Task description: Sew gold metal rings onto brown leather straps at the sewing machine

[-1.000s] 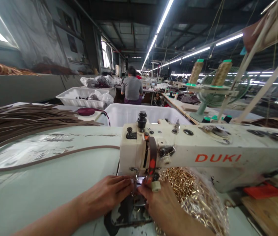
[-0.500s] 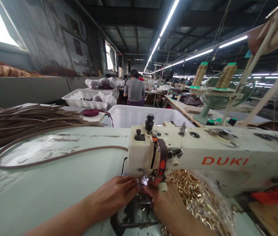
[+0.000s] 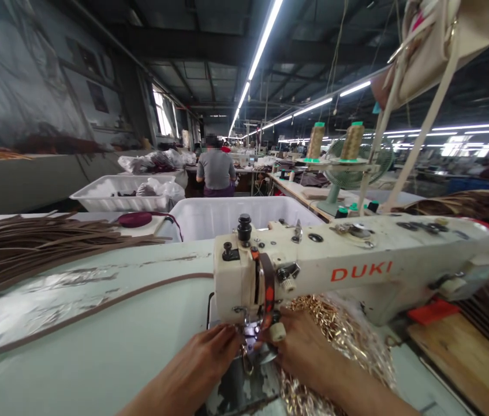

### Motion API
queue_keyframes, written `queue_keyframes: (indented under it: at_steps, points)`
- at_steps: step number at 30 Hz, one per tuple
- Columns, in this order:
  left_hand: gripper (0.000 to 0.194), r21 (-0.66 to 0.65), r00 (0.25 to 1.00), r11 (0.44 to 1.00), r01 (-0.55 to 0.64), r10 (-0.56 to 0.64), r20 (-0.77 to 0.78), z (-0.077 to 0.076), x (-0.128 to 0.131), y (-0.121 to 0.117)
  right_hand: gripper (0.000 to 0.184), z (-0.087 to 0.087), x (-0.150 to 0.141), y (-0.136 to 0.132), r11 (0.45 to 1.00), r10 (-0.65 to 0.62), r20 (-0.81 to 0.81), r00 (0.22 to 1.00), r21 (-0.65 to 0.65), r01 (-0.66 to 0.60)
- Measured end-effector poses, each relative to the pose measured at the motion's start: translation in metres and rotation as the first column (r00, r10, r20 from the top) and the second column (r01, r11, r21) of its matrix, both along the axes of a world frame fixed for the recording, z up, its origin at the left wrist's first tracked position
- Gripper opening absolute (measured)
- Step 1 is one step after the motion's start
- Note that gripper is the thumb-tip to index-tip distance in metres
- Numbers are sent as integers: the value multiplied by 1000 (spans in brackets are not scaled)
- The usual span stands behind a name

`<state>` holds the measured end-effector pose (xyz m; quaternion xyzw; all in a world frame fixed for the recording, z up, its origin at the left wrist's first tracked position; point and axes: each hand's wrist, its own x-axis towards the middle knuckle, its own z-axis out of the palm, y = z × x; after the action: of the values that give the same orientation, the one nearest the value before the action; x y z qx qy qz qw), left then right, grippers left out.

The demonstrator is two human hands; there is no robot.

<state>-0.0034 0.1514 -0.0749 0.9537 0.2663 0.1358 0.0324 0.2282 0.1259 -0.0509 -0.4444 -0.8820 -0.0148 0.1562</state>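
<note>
My left hand [image 3: 213,355] is at the left of the needle of a cream sewing machine [image 3: 313,257], fingers pressed together. What they pinch is hidden. My right hand [image 3: 300,344] lies close on the other side of the needle, fingers bent and partly covered by the machine's parts; its grip cannot be made out. Between the hands, a small gold metal clasp [image 3: 248,364] shows below the lit needle area. A narrow brown strap [image 3: 109,306] runs from behind the machine head across the table to the left edge of view.
A clear bag of gold metal fittings [image 3: 343,329] lies under the machine arm. Brown strips [image 3: 32,248] are heaped at left beside a maroon roll [image 3: 135,219]. White bins [image 3: 244,211] stand behind the table. A wooden board [image 3: 456,341] lies right. A person [image 3: 217,167] sits farther back.
The view has turned a little to the right. The strap's loop at left has swung out nearer to me, past the frame edge. The gold clasp now shows more plainly between my hands.
</note>
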Motion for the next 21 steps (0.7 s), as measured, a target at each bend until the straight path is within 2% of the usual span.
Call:
queue_keyframes:
  at_steps: [6, 14, 17, 21]
  points:
    - [34, -5, 999, 1000, -30, 30, 35, -2, -1, 3, 8, -2, -2, 1, 998, -56, -28, 998, 5, 56]
    - [31, 41, 995, 999, 18, -22, 96, -1, -1, 8, 15, -3, -7, 2, 979, -183, -49, 982, -105, 177]
    - [25, -27, 984, 1000, 8, -3, 175, 4, -3, 10, 20, -12, -10, 3, 976, -195, -72, 978, -115, 186]
    - [22, -161, 965, 984, -71, 108, 237, 5, -9, 19, 32, -33, -11, 16, 982, -170, -105, 980, -95, 160]
